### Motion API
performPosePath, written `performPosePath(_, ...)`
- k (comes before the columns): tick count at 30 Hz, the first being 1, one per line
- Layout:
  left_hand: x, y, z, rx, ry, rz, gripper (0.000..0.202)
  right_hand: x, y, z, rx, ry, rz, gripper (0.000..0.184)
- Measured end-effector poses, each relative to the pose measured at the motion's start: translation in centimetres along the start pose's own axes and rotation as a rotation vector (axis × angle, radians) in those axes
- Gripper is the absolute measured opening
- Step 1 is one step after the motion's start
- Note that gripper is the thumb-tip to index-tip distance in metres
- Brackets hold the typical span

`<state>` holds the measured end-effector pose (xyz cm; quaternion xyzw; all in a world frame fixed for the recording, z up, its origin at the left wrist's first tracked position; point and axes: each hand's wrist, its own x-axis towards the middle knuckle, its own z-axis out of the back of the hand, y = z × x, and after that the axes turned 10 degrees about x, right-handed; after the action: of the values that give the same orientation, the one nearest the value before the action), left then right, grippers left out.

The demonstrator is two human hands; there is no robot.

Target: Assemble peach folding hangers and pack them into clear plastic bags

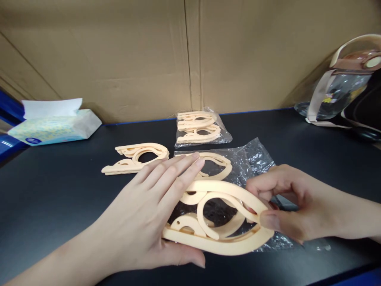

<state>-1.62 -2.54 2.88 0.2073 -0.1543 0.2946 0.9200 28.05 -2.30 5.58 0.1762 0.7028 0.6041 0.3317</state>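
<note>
A folded cream plastic hanger is held between both hands just above a clear plastic bag on the black table. My left hand lies along its left side, fingers stretched flat over it and thumb under its lower edge. My right hand pinches the hanger's right end between thumb and fingers. A second cream hanger lies under it on the bag. Another loose folded hanger rests on the table to the left.
A sealed clear bag of several cream hangers lies at the back centre. A tissue pack sits at the back left. A bottle with a strap stands at the right. A cardboard wall closes off the back.
</note>
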Motion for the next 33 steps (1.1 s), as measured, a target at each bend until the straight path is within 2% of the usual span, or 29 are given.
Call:
performPosePath(5,0.0,-0.1,0.4,-0.056,-0.057,-0.005,0.083,-0.3,-0.1,0.2,0.034,-0.02,-0.032,0.035)
performPosePath(7,-0.1,-0.2,0.6,-0.083,-0.076,0.032,0.075,-0.4,-0.1,0.3,0.049,-0.027,-0.015,0.032)
performPosePath(11,-0.4,-0.3,0.4,-0.124,-0.122,0.139,0.071,-0.4,-0.2,0.4,0.049,-0.039,0.023,0.026)
performPosePath(14,-0.6,-0.4,0.2,-0.121,-0.165,0.177,0.069,-0.4,-0.3,0.6,0.024,-0.053,0.058,0.028)
performPosePath(17,-0.4,-0.4,0.3,-0.102,-0.181,0.176,0.065,-0.5,-0.2,0.6,-0.058,-0.064,0.1,0.03)
performPosePath(21,-0.1,-0.3,0.8,-0.038,-0.16,0.154,0.058,-0.6,0.1,-0.1,-0.313,-0.171,0.221,0.016)
performPosePath(25,0.1,-0.1,1.2,0.025,-0.159,0.113,0.059,-0.5,0.0,-0.8,-0.609,-0.241,0.414,0.061)
performPosePath(27,0.1,-0.3,1.2,0.021,-0.156,0.088,0.056,-0.5,-0.2,-1.1,-0.751,-0.254,0.48,0.073)
performPosePath(30,0.2,-0.8,1.0,0.008,-0.168,0.085,0.052,-0.5,-0.3,-1.3,-0.809,-0.246,0.476,0.074)
performPosePath(33,0.1,-1.2,0.7,0.013,-0.22,0.117,0.052,-0.5,-0.2,-1.4,-0.642,-0.272,0.413,0.062)
